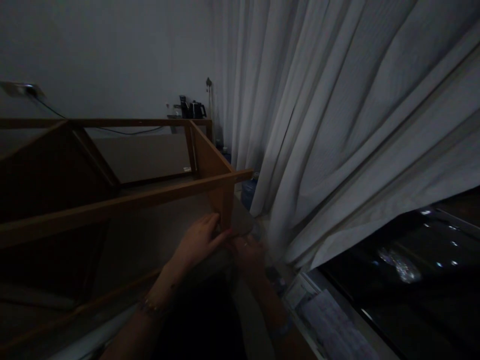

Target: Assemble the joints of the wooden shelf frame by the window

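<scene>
A brown wooden furniture frame (150, 192) stretches in from the left, with open bays between its rails and upright panels. At its near right corner, my left hand (198, 237) is closed round the lower part of a wooden post (227, 202), fingers on the left side and thumb across the front. Just right of it, my right hand (248, 252) has its fingers curled by the post's lower end, close to the left thumb. What those right fingers hold is hidden in the dark. A ring shows on the right hand, and a bracelet on the left wrist.
Long pale curtains (300, 100) hang along the right. Behind the post stands a blue water bottle (248, 192). A black kettle (197, 109) sits on the far corner. At lower right are a shiny black surface (412, 285) and a pale folded cloth or packet (333, 320).
</scene>
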The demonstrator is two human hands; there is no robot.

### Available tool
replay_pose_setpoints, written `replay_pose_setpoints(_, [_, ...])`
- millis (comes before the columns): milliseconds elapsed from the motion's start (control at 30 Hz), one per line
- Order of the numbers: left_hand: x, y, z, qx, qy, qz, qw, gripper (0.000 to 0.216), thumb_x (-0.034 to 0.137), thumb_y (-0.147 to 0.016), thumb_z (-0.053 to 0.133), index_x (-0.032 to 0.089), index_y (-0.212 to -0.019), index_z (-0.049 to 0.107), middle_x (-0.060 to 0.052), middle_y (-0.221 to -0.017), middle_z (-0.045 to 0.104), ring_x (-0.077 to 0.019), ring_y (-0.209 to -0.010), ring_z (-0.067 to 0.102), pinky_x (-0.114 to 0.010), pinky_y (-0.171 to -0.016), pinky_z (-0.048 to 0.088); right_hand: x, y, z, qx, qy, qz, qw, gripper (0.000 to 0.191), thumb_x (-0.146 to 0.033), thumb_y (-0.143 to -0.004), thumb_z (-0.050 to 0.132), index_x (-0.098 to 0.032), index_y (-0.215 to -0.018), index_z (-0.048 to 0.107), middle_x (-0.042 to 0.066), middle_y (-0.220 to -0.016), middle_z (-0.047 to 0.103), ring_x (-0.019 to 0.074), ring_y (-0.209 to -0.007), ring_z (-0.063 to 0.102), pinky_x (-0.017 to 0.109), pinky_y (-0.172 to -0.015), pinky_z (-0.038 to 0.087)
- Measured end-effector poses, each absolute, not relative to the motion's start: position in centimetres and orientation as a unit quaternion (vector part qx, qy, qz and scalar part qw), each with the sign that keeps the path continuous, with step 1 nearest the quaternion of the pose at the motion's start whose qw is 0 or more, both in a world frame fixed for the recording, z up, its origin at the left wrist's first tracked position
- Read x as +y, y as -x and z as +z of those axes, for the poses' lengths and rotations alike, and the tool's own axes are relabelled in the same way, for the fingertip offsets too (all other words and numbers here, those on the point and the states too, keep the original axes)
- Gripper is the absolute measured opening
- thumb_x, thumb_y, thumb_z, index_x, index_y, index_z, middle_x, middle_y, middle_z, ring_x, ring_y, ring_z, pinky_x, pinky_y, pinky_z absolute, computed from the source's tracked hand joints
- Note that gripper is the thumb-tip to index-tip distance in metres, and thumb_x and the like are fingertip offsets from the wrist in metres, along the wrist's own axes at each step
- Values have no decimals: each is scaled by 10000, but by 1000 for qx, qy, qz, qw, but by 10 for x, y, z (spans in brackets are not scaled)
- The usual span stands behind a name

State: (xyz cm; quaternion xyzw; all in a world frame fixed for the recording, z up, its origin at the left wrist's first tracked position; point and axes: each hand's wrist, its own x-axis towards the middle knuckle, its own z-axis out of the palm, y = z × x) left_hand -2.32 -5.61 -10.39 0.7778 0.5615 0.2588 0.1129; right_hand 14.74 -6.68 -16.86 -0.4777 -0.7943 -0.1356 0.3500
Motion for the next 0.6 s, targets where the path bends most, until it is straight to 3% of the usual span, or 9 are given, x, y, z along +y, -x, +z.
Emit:
replay_pose_setpoints(267, [-60, 24, -96, 571, -779, 227, 124, 423, 539, -948, 402, 182, -1006, 620, -98, -988, 709, -261, -914, 676, -379, -822, 526, -67, -147, -168, -802, 470, -125, 346, 274, -327, -1018, 473, -228, -796, 600, -21, -686, 678, 179, -722, 556, 340, -647, 217])
replay_pose_setpoints(600, [-67, 25, -98, 600, -754, 246, 102, 585, 682, -904, 362, 188, -939, 674, -81, -879, 726, -235, -793, 701, -308, -699, 559, -72, -148, -168, -806, 474, -47, 351, 213, -248, -1008, 446, -246, -867, 606, -16, -735, 676, 189, -709, 548, 343, -630, 267])
